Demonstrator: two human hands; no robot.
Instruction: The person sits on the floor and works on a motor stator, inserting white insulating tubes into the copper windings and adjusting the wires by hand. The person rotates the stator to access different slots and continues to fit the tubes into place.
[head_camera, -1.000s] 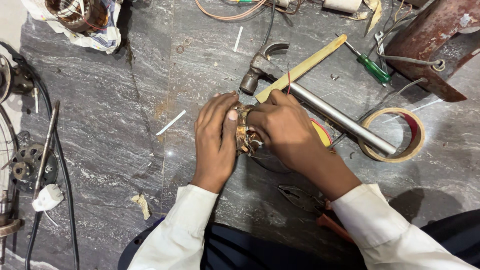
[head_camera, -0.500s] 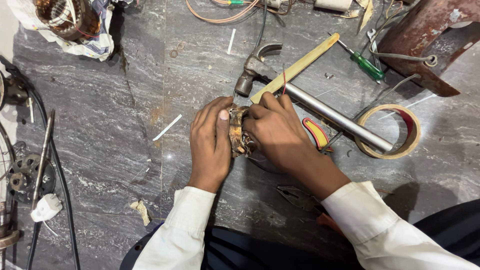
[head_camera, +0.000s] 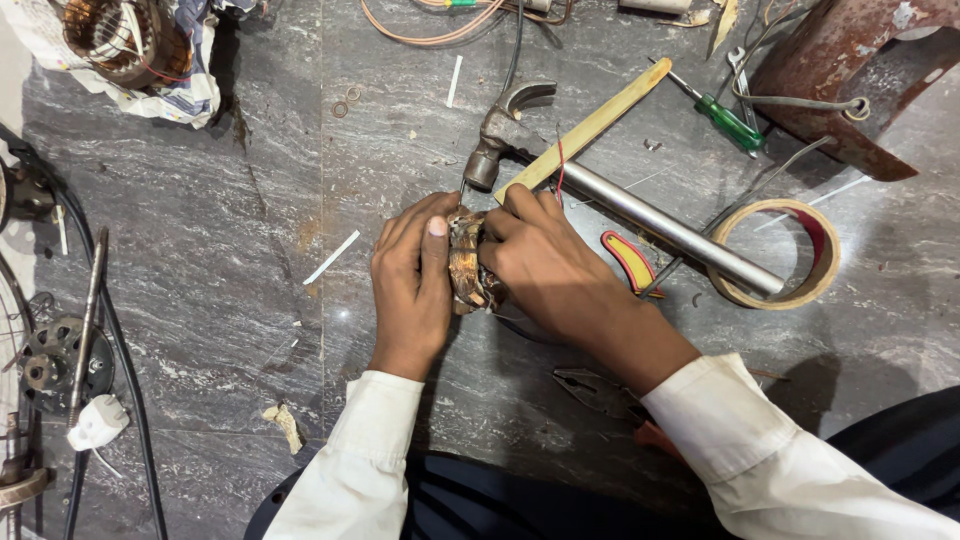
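Both my hands grip a small copper-wound motor coil on the grey stone floor. My left hand clasps its left side, thumb pressed on top. Over its right side curls my right hand, fingers covering most of it. Only a narrow strip of copper winding shows between the hands. A claw hammer with a long metal handle lies just beyond my fingers, with a flat wooden stick across it.
A roll of tape and a green screwdriver lie to the right, by a rusty metal housing. Pliers rest under my right forearm. Another wound stator sits on cloth at top left. Cables and gear parts line the left edge.
My hands stay closed on the coil in the same place. The view has shifted slightly; the fingers have adjusted a little on the winding.
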